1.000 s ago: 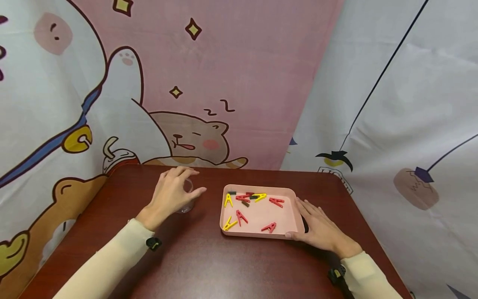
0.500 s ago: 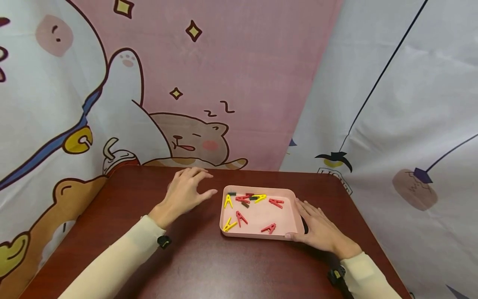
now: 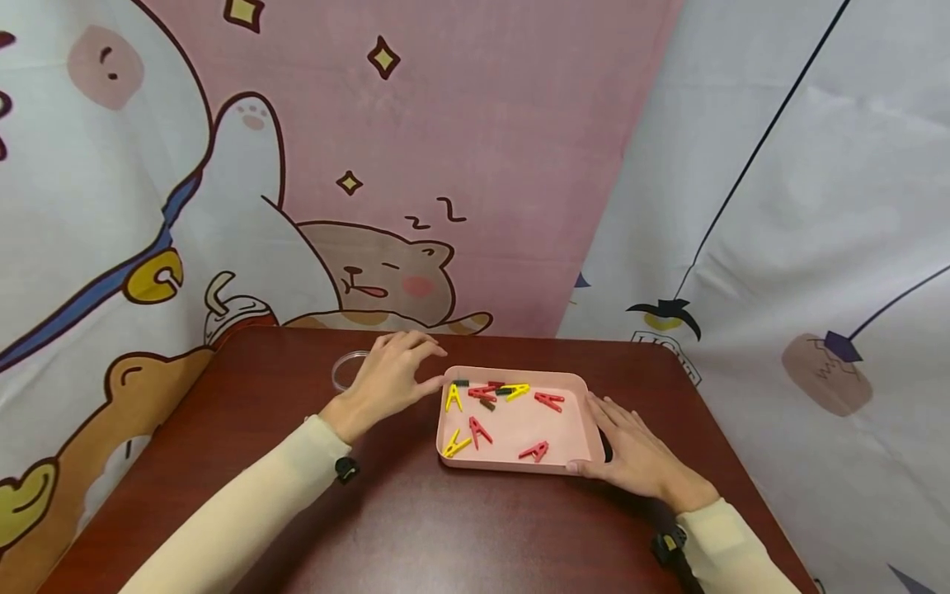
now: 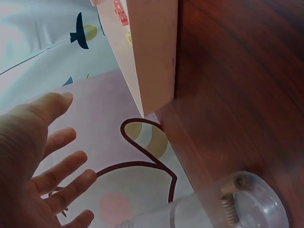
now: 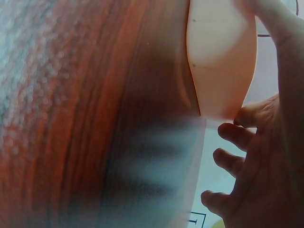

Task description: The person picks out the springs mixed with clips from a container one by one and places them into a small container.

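My left hand (image 3: 389, 375) hovers at the left side of a pink tray (image 3: 515, 425), fingers spread and thumb near the rim; nothing is in its grasp. Behind that hand stands a clear plastic cup (image 4: 263, 206), mostly hidden in the head view, with small coiled pieces (image 4: 229, 209) inside. At the tray's right end rests my right hand (image 3: 634, 452), fingers extended along the side and thumb at the front corner. Inside the tray lie red clips (image 3: 549, 402), yellow clips (image 3: 454, 398) and small dark ribbed pieces (image 3: 486, 405), several in all.
Everything stands on a dark reddish-brown table (image 3: 445, 536). A printed cloth (image 3: 505, 165) with cartoon animals hangs behind its far edge.
My left hand has moved right, away from the clear cup and up to the tray's left edge, which uncovers the cup's left rim. The right hand and tray stay put.
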A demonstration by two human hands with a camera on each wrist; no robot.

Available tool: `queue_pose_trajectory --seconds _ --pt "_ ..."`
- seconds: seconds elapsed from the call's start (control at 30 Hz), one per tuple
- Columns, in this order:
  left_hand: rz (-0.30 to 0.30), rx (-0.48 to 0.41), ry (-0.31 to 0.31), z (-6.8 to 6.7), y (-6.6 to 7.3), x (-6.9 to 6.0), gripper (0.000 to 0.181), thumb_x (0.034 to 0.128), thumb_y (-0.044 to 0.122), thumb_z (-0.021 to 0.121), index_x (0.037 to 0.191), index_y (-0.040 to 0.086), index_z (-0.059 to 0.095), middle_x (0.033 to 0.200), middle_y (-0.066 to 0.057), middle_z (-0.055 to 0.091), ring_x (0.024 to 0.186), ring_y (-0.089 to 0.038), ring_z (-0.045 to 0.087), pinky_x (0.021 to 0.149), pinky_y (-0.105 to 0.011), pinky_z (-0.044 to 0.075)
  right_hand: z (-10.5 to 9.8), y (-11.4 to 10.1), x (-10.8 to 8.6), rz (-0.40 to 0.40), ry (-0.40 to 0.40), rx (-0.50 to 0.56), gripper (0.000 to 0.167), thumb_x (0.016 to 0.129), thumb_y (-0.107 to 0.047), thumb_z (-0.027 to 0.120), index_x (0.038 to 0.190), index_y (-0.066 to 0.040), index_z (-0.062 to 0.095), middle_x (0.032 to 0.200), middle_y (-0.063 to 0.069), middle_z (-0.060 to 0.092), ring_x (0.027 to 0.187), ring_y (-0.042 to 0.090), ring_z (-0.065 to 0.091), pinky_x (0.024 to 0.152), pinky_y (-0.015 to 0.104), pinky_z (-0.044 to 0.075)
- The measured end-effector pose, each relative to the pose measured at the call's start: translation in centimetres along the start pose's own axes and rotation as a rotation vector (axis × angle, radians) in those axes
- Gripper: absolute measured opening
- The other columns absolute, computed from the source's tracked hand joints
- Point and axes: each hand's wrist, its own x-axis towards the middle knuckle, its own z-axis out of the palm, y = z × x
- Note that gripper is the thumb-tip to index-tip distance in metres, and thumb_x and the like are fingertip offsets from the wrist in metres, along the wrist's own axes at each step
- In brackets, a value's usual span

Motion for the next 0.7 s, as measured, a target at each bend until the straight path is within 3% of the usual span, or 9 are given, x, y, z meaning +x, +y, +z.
queue_pose_trajectory --seconds 0.27,0.7 --pt "0.052 0.018 -0.035 0.8 0.7 0.9 0.034 0.1028 0.042 0.091 0.129 0.022 0.087 0.138 -0.005 0.081 0.135 -0.034 0.075 0.115 -0.063 0.058 0.1 0.0 0.0 -0.001 0.003 -0.004 0.129 0.091 -0.088 0.077 0.184 -0.009 0.033 0.189 0.019 0.040 0.173 0.053 0.040 0.133 0.086 0.031" --pt "0.116 0.027 -0.182 2.1 1.0 2.7 0.026 0.1050 0.040 0.090 0.127 0.026 0.087 0.137 -0.001 0.080 0.133 -0.029 0.074 0.120 -0.061 0.055 -0.1 0.0 0.0 -0.008 0.007 -0.002 0.129 0.091 -0.087 0.077 0.183 -0.007 0.034 0.188 0.020 0.042 0.172 0.053 0.041 0.133 0.086 0.032"
